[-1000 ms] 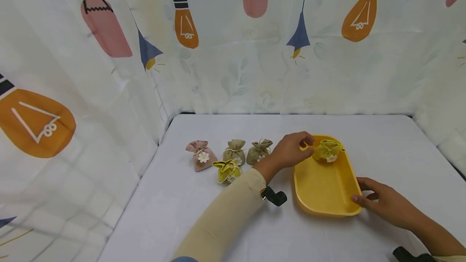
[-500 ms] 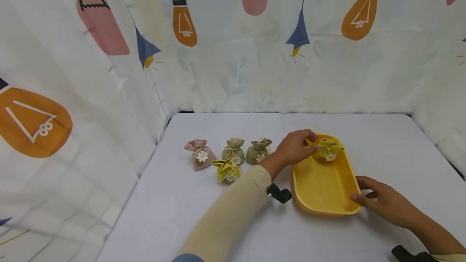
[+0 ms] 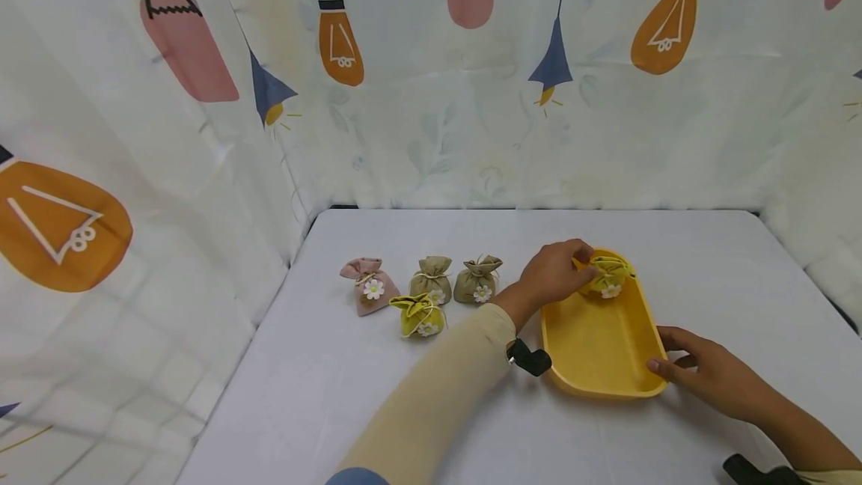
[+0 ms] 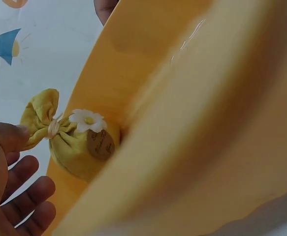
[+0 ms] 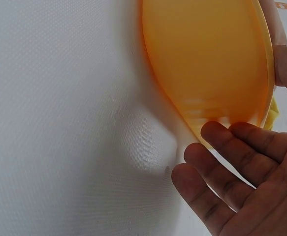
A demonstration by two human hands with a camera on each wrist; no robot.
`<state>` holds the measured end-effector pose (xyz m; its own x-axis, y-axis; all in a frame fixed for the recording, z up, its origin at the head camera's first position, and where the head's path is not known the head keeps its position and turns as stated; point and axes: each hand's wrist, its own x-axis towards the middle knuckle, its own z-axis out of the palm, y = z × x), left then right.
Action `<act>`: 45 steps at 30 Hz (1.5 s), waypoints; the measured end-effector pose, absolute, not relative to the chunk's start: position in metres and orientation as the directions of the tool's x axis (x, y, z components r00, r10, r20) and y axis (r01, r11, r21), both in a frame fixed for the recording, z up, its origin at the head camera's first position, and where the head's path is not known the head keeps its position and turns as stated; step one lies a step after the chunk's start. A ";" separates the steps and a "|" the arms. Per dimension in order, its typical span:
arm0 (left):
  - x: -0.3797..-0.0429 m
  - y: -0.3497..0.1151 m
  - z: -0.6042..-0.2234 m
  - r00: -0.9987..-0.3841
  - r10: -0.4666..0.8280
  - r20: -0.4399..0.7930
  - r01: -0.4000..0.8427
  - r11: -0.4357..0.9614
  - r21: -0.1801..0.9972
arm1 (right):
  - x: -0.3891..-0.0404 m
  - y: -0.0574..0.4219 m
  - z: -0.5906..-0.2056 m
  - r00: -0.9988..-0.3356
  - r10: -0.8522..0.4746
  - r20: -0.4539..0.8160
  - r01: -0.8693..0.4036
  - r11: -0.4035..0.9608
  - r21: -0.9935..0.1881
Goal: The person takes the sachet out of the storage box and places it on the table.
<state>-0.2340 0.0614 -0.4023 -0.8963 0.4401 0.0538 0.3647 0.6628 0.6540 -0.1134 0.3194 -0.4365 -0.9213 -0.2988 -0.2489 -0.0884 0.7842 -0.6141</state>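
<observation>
A yellow plastic tray (image 3: 599, 350) lies on the table, with a yellow drawstring pouch (image 3: 609, 275) near its far end. My left hand (image 3: 555, 273) reaches over the tray's left side and pinches the gathered cloth top of this pouch; the left wrist view shows the thumb (image 4: 8, 136) on the cloth and the other fingers loosely bent below. The pouch carries a white flower (image 4: 87, 120) and a round brown tag (image 4: 100, 144). At the tray's right side my right hand (image 3: 707, 376) holds the rim, thumb over the edge and fingers along the outer wall.
Left of the tray stand a pink pouch (image 3: 372, 289), two olive-green pouches (image 3: 431, 279) and another yellow pouch (image 3: 419, 316), close together. A white cloth covers the table (image 3: 303, 395). Lamp-printed curtains (image 3: 431, 148) hang behind and at the sides.
My left hand has moved slightly right, from beside the yellow pouch in the tray onto its gathered top. My right hand and the tray have stayed in place.
</observation>
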 end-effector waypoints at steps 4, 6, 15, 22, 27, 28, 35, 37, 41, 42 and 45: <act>-0.234 0.063 -0.405 -0.902 0.429 0.045 0.347 0.659 0.667 | -0.113 0.319 -0.437 -0.921 -0.303 -0.245 -0.093 0.783 -0.615; -0.234 0.063 -0.406 -0.903 0.427 0.043 0.341 0.653 0.676 | -0.114 0.319 -0.437 -0.922 -0.303 -0.243 -0.095 0.783 -0.615; -0.234 0.065 -0.407 -0.893 0.447 0.061 0.368 0.643 0.671 | -0.113 0.320 -0.437 -0.921 -0.309 -0.239 -0.099 0.776 -0.623; -0.234 0.060 -0.404 -0.868 0.484 0.112 0.430 0.617 0.659 | -0.114 0.321 -0.437 -0.920 -0.309 -0.240 -0.100 0.780 -0.618; -0.232 0.054 -0.405 -0.863 0.492 0.120 0.428 0.582 0.691 | -0.114 0.320 -0.438 -0.920 -0.302 -0.252 -0.089 0.784 -0.615; -0.231 0.053 -0.405 -0.861 0.492 0.125 0.429 0.573 0.699 | -0.113 0.320 -0.438 -0.920 -0.301 -0.251 -0.089 0.784 -0.614; -0.226 0.038 -0.400 -0.863 0.481 0.157 0.433 0.541 0.721 | -0.114 0.319 -0.438 -0.922 -0.305 -0.239 -0.100 0.783 -0.614; -0.225 0.034 -0.398 -0.862 0.478 0.168 0.437 0.534 0.723 | -0.114 0.319 -0.439 -0.923 -0.303 -0.238 -0.100 0.785 -0.612; -0.223 0.025 -0.394 -0.863 0.467 0.195 0.443 0.513 0.736 | -0.114 0.320 -0.438 -0.924 -0.303 -0.235 -0.102 0.785 -0.612; -0.222 0.023 -0.393 -0.862 0.464 0.205 0.446 0.502 0.741 | -0.113 0.320 -0.438 -0.923 -0.301 -0.238 -0.100 0.786 -0.610; -0.221 0.018 -0.389 -0.862 0.455 0.222 0.444 0.468 0.764 | -0.114 0.320 -0.437 -0.921 -0.300 -0.248 -0.093 0.789 -0.607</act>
<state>-0.2208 0.0175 -0.3889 -0.8623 0.4554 0.2217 0.4436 0.4678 0.7644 -0.1137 0.3202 -0.4367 -0.9211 -0.2997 -0.2485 -0.0932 0.7894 -0.6068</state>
